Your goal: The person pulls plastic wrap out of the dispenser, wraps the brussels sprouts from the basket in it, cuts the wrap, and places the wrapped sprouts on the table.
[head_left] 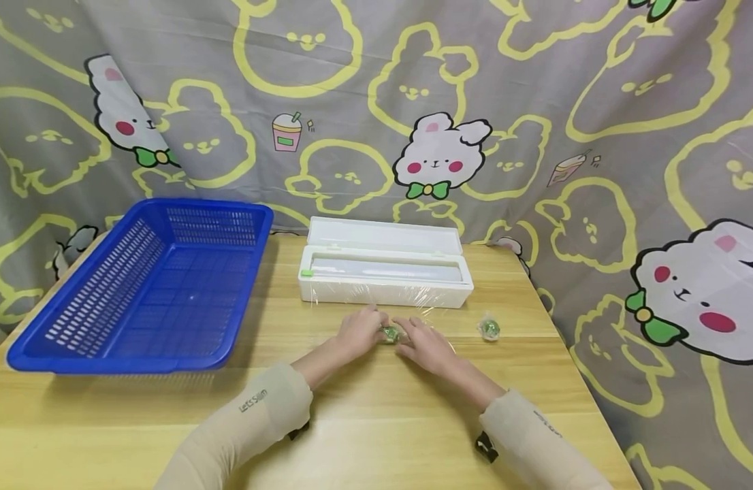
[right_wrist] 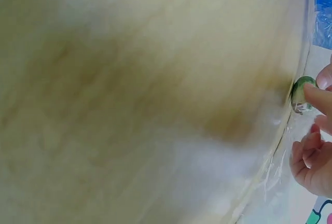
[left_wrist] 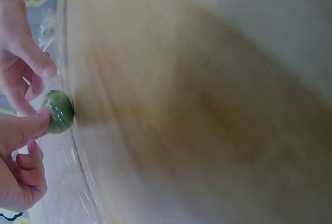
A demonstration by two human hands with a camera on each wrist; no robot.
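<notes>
A small round green fruit with clear cling film on it sits between both hands, just in front of a white cling film dispenser. My left hand pinches the fruit, thumb on its near side in the left wrist view. Close on the other side, my right hand has its fingers loosely bent by the fruit; any contact with the film there is hard to make out. Clear film stretches from the dispenser toward the hands. Another film-wrapped green fruit lies right of the right hand.
A large blue plastic basket stands at the left of the wooden table. The dispenser's lid is raised at the back, with a green slider at its left end. A patterned curtain hangs behind the table.
</notes>
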